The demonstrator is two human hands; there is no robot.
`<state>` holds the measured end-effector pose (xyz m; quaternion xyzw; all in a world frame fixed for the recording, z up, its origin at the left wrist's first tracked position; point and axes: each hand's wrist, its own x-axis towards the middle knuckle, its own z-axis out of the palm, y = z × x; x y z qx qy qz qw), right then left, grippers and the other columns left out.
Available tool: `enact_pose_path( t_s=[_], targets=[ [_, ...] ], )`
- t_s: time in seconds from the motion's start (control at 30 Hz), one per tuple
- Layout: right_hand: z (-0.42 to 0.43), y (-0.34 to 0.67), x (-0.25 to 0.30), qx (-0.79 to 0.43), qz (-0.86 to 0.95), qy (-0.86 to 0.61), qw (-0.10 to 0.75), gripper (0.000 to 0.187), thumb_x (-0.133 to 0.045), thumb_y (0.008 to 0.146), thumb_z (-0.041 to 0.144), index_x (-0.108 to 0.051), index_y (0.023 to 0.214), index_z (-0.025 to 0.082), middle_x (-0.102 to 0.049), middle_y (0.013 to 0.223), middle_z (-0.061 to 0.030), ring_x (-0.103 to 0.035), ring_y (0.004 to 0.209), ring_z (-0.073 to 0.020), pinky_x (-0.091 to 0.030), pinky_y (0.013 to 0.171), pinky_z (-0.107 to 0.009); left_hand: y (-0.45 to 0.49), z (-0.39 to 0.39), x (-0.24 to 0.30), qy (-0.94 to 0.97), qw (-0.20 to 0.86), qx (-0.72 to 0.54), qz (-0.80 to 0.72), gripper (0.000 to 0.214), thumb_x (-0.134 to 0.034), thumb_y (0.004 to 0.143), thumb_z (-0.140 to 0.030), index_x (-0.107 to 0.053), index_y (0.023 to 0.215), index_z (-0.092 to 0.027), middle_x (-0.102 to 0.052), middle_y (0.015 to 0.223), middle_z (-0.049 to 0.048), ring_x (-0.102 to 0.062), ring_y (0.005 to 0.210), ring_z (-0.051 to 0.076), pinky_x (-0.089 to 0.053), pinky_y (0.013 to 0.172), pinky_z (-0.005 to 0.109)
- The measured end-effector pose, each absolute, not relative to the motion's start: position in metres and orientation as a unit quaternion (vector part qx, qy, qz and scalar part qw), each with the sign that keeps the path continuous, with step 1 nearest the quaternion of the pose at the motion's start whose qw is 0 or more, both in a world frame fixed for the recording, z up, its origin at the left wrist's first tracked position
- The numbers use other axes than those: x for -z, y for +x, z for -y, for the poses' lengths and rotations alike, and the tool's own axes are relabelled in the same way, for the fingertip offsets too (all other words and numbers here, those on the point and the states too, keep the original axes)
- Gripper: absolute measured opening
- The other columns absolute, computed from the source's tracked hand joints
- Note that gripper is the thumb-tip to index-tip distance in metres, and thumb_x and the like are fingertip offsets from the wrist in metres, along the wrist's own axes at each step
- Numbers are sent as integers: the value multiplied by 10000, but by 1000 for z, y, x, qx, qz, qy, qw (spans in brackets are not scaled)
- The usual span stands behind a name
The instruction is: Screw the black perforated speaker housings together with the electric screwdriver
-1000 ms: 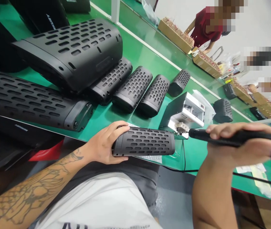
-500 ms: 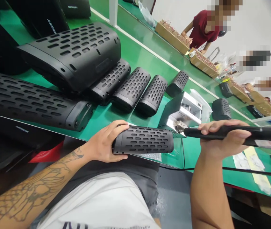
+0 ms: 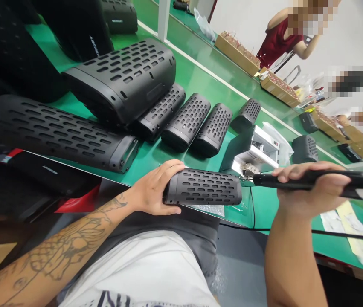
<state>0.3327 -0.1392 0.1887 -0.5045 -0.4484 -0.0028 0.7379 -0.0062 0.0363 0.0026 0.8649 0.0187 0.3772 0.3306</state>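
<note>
My left hand (image 3: 158, 187) grips the left end of a dark grey speaker housing (image 3: 208, 186) with rows of slots, which lies on its side at the table's front edge. In my right hand (image 3: 311, 187) is a black electric screwdriver (image 3: 303, 181), held level with fingers wrapped around its body. Its tip points left at the housing's right end; whether it touches a screw there I cannot make out. Just behind the tip stands a small silver and dark screw feeder (image 3: 258, 151).
Several similar slotted speaker housings (image 3: 187, 119) stand behind, with a larger one (image 3: 130, 79) resting over them and a long one (image 3: 72, 132) at left. A black cable (image 3: 253, 209) hangs off the green table (image 3: 158, 160). Co-workers sit beyond with cardboard boxes (image 3: 237, 51).
The whole view has shifted, so things appear farther right. Both hands keep their holds and the housing and screwdriver stay lined up. A co-worker in red has raised an arm.
</note>
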Motion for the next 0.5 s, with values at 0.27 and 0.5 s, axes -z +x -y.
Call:
enact_pose_path(
  t_s=[0.27,0.5],
  targets=[
    [179,218,-234,-158,506,-514,674,370,-1079,952,462,-743,839,355,-602,575,120,-510,376,-204,-617,495,-492,-5,-32,-2,863,336,-375,-42,1300,-1062,865,-544,-320,1896,-264,-613,1703,277,-698,1549,517,-676,1237,728],
    [138,155,-220,-257,557,-439,657,277,-884,1136,546,-796,1039,301,-737,708,63,-658,480,-176,-656,581,-421,-4,-31,-2,859,343,-378,-41,1220,-1016,918,-618,-342,1872,-265,-636,1685,278,-704,1553,519,-666,1251,716]
  ],
)
